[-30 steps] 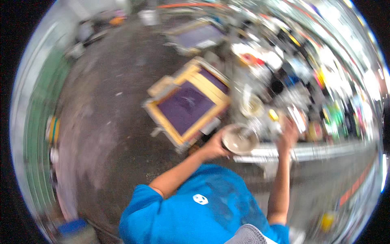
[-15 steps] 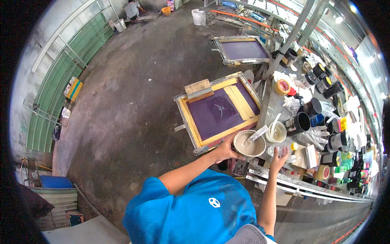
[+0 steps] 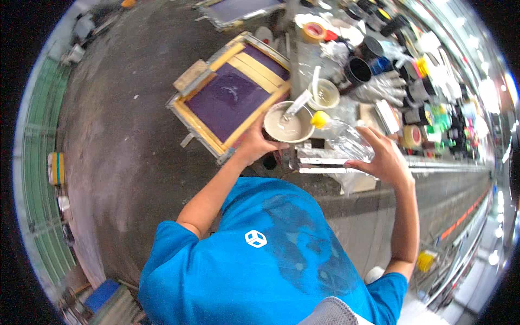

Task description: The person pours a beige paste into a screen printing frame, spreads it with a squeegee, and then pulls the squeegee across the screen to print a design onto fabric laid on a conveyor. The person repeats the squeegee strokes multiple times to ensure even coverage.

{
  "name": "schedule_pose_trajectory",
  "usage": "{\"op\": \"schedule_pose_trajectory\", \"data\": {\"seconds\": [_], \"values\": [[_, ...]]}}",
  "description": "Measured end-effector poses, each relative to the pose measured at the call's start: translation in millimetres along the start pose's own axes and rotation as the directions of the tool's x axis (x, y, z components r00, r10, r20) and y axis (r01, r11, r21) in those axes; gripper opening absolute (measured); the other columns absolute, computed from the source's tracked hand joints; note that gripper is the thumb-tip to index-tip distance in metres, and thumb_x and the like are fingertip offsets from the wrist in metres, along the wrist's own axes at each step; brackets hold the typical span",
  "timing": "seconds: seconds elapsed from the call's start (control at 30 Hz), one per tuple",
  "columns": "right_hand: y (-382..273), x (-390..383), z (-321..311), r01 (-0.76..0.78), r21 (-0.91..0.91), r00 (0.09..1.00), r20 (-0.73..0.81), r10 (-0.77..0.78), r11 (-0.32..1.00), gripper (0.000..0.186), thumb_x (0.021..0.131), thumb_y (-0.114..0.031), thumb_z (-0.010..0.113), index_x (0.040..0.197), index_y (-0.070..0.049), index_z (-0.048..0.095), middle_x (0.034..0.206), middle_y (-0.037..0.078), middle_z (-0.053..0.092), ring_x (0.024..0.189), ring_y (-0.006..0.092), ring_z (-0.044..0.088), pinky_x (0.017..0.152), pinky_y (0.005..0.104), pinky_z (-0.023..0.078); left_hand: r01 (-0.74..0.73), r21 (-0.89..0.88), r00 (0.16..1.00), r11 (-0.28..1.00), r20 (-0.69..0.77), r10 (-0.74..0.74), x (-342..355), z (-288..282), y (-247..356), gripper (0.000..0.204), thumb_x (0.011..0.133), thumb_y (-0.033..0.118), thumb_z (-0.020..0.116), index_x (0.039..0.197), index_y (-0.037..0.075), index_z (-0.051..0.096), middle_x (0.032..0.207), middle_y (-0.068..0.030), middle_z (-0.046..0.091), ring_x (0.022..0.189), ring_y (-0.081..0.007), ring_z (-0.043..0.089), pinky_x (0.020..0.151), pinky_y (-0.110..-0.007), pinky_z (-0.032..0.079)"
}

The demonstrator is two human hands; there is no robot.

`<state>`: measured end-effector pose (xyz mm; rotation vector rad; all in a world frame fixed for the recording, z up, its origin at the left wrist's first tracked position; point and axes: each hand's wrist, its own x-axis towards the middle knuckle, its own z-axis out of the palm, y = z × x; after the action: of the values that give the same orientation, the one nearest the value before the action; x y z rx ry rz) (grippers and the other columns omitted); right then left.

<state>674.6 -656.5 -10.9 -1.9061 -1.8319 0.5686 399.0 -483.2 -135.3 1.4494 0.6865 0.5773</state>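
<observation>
My left hand (image 3: 255, 142) grips a round tub (image 3: 288, 131) of beige, creamy paste from its near left side. A white spatula (image 3: 298, 104) stands in the paste, leaning over the tub's far rim. My right hand (image 3: 385, 156) is closed round a clear plastic bottle (image 3: 349, 142), tipped on its side. Its yellow cap (image 3: 320, 119) points left, at the tub's right rim; whether liquid comes out I cannot see. Just beyond sits a second pale tub (image 3: 325, 94) with a white stick in it.
A wood-edged printing screen (image 3: 233, 97) with purple mesh lies to the left, a wooden block (image 3: 190, 76) on its edge. The workbench at right holds black jars (image 3: 357, 70), tape rolls (image 3: 313, 32) and crumpled plastic gloves (image 3: 382, 86). Far left, a person (image 3: 84, 27) crouches near the wall.
My right hand has lifted the clear bottle and tilted it with its yellow cap toward the tub. The view has turned toward the right, so the bench and screen appear shifted left and up.
</observation>
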Motion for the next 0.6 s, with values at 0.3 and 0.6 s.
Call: {"op": "schedule_pose_trajectory", "data": {"seconds": [0.3, 0.6], "values": [[-32.5, 24.7, -41.6, 0.208, -0.622, 0.952, 0.305, -0.012, 0.755, 0.045, 0.063, -0.037, 0.085, 0.09, -0.004, 0.067, 0.092, 0.01, 0.063, 0.087, 0.0253, 0.065, 0.078, 0.0366, 0.049, -0.219, 0.288, 0.967, 0.932, 0.19, 0.169, 16.4, 33.0, 6.9, 0.094, 0.062, 0.011, 0.089, 0.142, 0.005, 0.04, 0.142, -0.0127, 0.048, 0.131, -0.0246, 0.047, 0.111, -0.039, 0.038], [-37.5, 36.6, -40.1, 0.177, -0.683, 0.904, 0.397, 0.157, 0.708, 0.041, 0.068, -0.035, 0.083, 0.093, -0.006, 0.067, 0.098, 0.008, 0.062, 0.098, 0.024, 0.062, 0.087, 0.0358, 0.046, -0.183, 0.159, 0.968, 0.97, 0.201, 0.149, 9.5, 37.2, -3.2, 0.093, 0.061, 0.002, 0.084, 0.143, 0.008, 0.041, 0.142, -0.0105, 0.047, 0.132, -0.0242, 0.046, 0.111, -0.036, 0.038]]}}
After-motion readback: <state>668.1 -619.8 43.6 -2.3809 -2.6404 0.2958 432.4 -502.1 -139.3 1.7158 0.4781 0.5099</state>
